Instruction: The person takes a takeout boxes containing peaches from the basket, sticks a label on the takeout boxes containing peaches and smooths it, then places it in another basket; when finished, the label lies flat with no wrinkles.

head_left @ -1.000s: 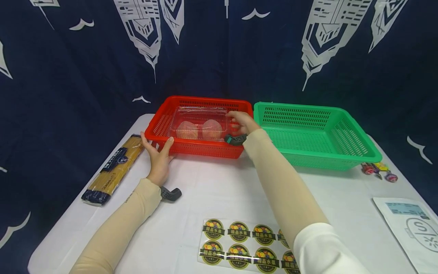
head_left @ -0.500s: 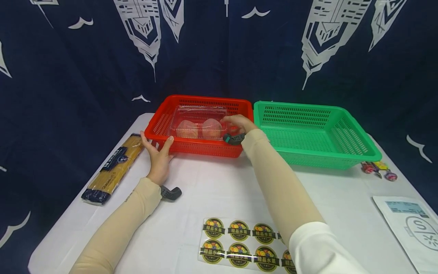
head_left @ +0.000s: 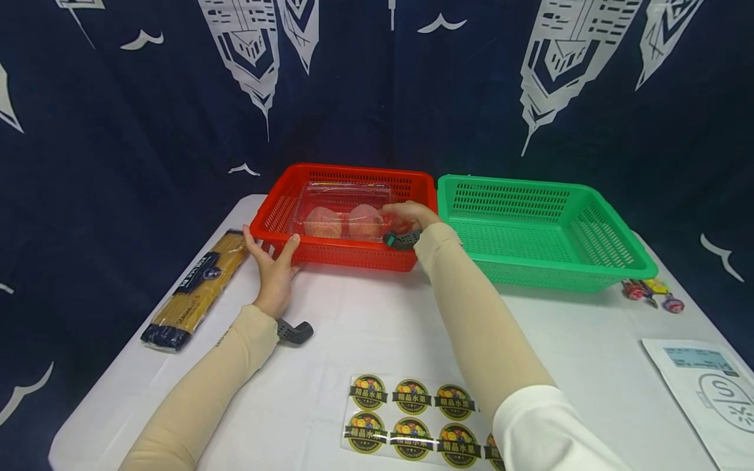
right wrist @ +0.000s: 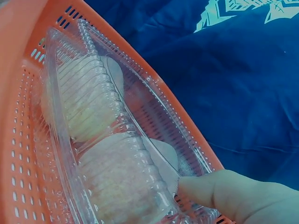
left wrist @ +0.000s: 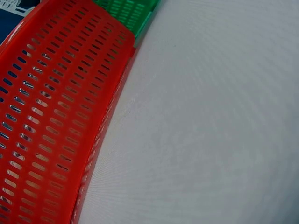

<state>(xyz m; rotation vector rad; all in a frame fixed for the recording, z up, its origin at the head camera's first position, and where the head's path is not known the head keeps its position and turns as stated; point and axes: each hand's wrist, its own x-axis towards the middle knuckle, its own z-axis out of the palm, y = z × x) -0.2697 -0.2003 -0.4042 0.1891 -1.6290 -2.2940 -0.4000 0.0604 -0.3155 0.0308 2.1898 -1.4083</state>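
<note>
A clear plastic clamshell box (head_left: 347,196) sits in a red basket (head_left: 344,250). Two round peach-coloured fruits (right wrist: 88,98) show through its lid, each with a pale layer at one side. At the basket's front left corner my left hand (head_left: 273,278) grips the rim, its thumb against the front wall; in the left wrist view only the basket and table appear. My right hand (head_left: 413,216) reaches into the basket and holds the box's right end. In the right wrist view a digit touches the lid's edge; the other fingers are hidden there.
A green basket (head_left: 530,275) stands right beside the red one. A spaghetti packet (head_left: 197,288) lies at left and a sheet of round stickers (head_left: 412,418) in front. Lollipops (head_left: 652,296) and a white pouch (head_left: 703,392) are at right. A dark curtain hangs behind.
My right hand has slid from the box's far right corner slightly leftward and toward me along its right end. The box, the red basket and my left hand look unmoved.
</note>
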